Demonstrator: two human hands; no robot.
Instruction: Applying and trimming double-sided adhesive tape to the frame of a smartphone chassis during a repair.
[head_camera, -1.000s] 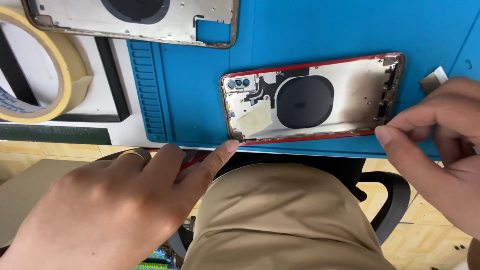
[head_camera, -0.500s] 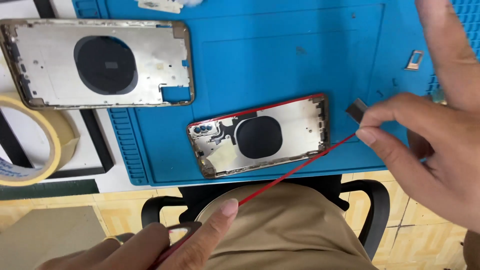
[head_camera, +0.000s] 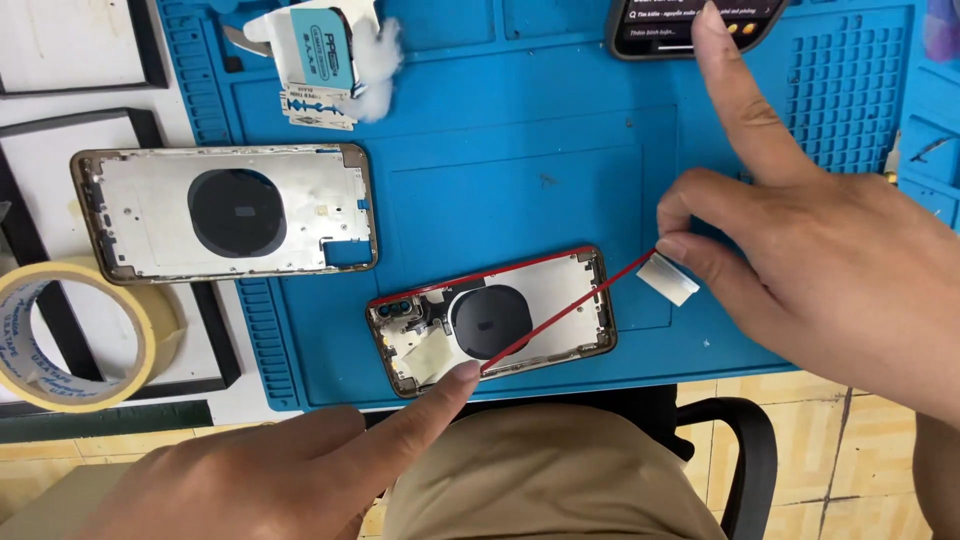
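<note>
Red adhesive strip (head_camera: 565, 305) stretched taut across the red-rimmed phone housing (head_camera: 492, 318) at mat (head_camera: 480, 180) 6 o'clock. Left hand (head_camera: 290, 470) — index tip pins its lower end. Right hand (head_camera: 800, 250) at 3 o'clock pinches the white tab (head_camera: 668, 278), index finger raised.

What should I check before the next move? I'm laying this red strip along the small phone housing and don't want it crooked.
1. Thin red adhesive strip taut, no sag: ok.
2. Left hand index fingertip pins strip end at the red-rimmed open phone housing lower edge: ok.
3. Right hand fingers pinch the white tab: ok.
4. Strip aligned with a housing edge: not ok, it runs diagonally.
5. Strip stuck down: cannot tell.
</note>
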